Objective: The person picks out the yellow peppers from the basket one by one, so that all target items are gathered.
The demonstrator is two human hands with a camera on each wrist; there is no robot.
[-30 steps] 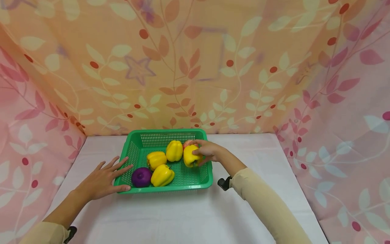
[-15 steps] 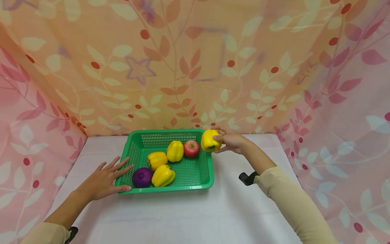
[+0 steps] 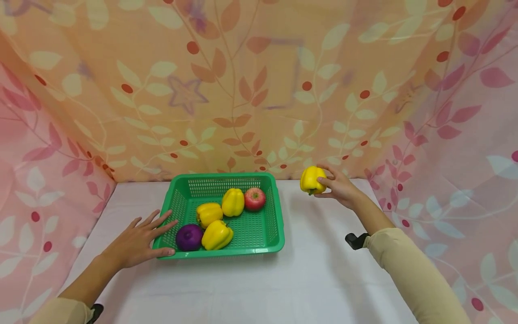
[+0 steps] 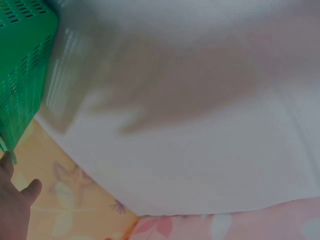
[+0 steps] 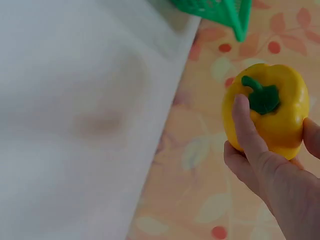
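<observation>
My right hand [image 3: 339, 186] grips a yellow bell pepper [image 3: 312, 180] above the white table, to the right of the green basket [image 3: 281, 225]. In the right wrist view the pepper's green stem [image 5: 262, 97] faces the camera, with thumb and fingers around its sides. My left hand [image 3: 135, 240] rests on the basket's left rim, fingers spread and straight. Inside the basket lie a purple round vegetable [image 3: 189, 237], a front yellow bell pepper [image 3: 217, 235], a middle yellow bell pepper [image 3: 209, 214], a back yellow bell pepper [image 3: 233, 202] and a red apple [image 3: 255, 199].
The white table [image 3: 226, 288] carries the basket near its back edge. Floral cloth [image 3: 259, 90] hangs behind the table, and pink floral cloth [image 3: 457, 180] stands along the sides.
My right hand has lifted the yellow bell pepper out of the basket and carried it right, past the rim. The apple behind it is now uncovered. The left hand stays in place.
</observation>
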